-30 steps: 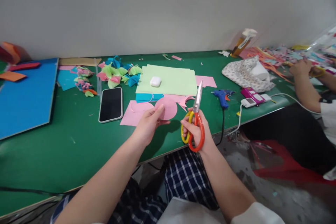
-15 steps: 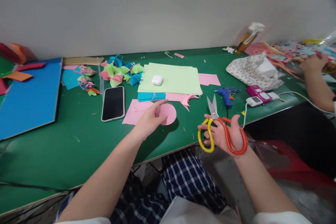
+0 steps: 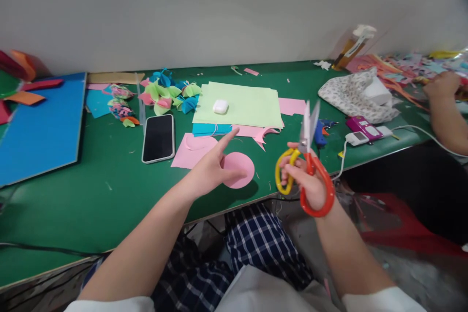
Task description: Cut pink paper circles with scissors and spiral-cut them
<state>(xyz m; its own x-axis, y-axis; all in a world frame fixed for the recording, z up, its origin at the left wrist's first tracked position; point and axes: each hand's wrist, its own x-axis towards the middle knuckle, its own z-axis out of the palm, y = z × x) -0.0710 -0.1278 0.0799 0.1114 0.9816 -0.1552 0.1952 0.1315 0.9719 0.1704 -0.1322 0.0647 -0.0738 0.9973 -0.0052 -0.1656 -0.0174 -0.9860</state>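
Note:
A pink paper circle (image 3: pixel 239 165) is held near the table's front edge by my left hand (image 3: pixel 210 170), thumb lying over it and index finger stretched out. My right hand (image 3: pixel 305 178) grips scissors (image 3: pixel 306 146) with one yellow and one red handle; their blades point up and stand slightly apart. Left of the circle lies a pink paper sheet (image 3: pixel 193 150). Behind it are light green sheets (image 3: pixel 244 102) with a small white case (image 3: pixel 221 106) on top, and blue paper (image 3: pixel 210 129) partly under them.
A phone (image 3: pixel 158 138) and folded paper petals (image 3: pixel 161 92) lie to the left, beyond them a blue board (image 3: pixel 44 126). On the right are a blue glue gun (image 3: pixel 321 134), a patterned cloth (image 3: pixel 351 95), a purple box (image 3: pixel 361 127) and a white cable. Another person's hand (image 3: pixel 442 85) is at far right.
My left hand has brought the pink circle slightly right and toward me, off the pink sheet. My right hand has closed round the scissors and turned their blades more upright.

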